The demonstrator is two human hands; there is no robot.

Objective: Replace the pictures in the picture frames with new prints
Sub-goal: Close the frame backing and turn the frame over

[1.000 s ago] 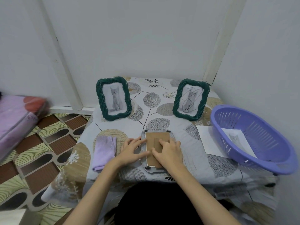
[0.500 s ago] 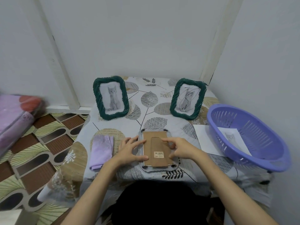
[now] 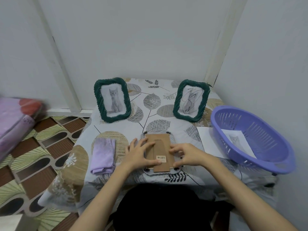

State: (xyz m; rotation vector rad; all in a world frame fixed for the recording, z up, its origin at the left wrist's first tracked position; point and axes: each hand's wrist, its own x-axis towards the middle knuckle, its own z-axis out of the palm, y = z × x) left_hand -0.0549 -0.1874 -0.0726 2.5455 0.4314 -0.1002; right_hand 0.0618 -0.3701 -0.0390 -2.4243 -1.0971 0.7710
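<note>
Fingers of the left hand (image 3: 139, 155) lie spread flat on the cardboard backing (image 3: 157, 152), thumb near the barcode sticker (image 3: 161, 158); nothing clamped. Right hand (image 3: 186, 155) curls at the backing's right edge, fingertips bunched as if working a clip; whether it pinches anything cannot be told. Face-down frame (image 3: 173, 136) lies on the table (image 3: 150, 107) at the near edge, centre, long axis running away from the person, stand flap pointing toward them. Likely light, backing stiff but bendable, probably glass beneath, so fragile; best held by the rim edges, not pried at one corner. Folded lilac cloth (image 3: 103, 155) just left. Two green frames (image 3: 112, 100) (image 3: 191, 100) stand upright behind, well apart. Purple basket (image 3: 250, 139) at right holds a cat print (image 3: 236, 140); white sheet (image 3: 207, 140) beside it.
</note>
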